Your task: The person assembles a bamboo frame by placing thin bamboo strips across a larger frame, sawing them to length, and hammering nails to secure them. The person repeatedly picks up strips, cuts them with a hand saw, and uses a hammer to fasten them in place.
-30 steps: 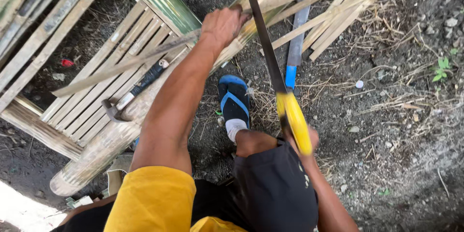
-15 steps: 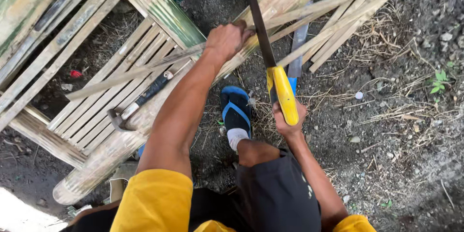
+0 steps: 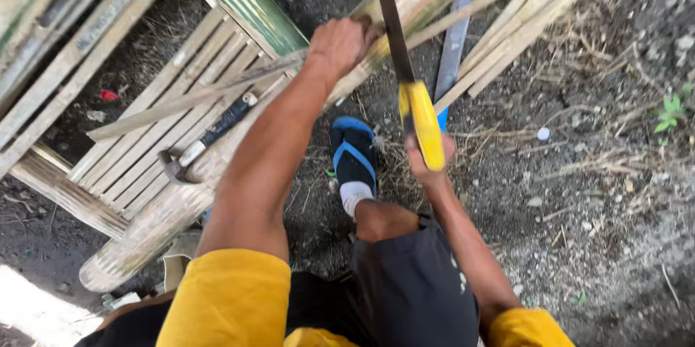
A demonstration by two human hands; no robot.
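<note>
My left hand (image 3: 342, 44) grips a long bamboo slat (image 3: 217, 90) that lies across a bamboo frame. My right hand (image 3: 427, 162) is closed on the yellow handle (image 3: 423, 124) of a hand saw, whose dark blade (image 3: 389, 18) runs up and away over the slat beside my left hand. My foot in a blue sandal (image 3: 353, 157) rests on the ground below the slat, between both arms.
A hammer (image 3: 206, 138) lies on the slatted bamboo frame (image 3: 145, 166) at left. A long knife with a blue handle (image 3: 452, 50) lies among loose bamboo strips (image 3: 536, 14) at upper right. Dirt, dry grass and pebbles cover the ground at right.
The saw has slid forward and up along the slat, with my right hand following it. My left hand stays clamped on the slat.
</note>
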